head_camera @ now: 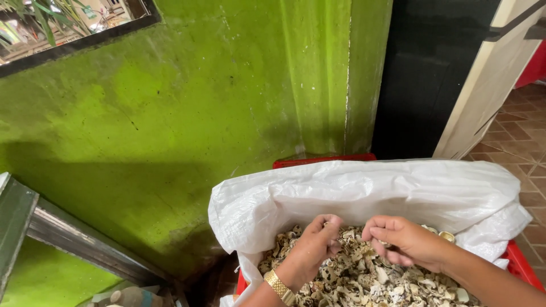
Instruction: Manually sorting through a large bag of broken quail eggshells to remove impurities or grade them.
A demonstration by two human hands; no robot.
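Left hand (316,241) curled knuckles-up, fingers pinched on shell pieces (364,278); gold watch (279,287) at wrist. Right hand (405,241) palm-down, fingers bent, grasp on pieces unclear. Two hands, one white woven sack (364,190), one red crate (520,264); pieces uncountable, heaped inside sack.

Mottled green wall (187,113), dark-framed window (74,25) top L, black doorway (426,74), terracotta tile floor (523,136) R

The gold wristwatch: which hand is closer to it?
Left. The gold wristwatch sits on the left hand's own wrist; the right hand is apart, across the shell pieces.
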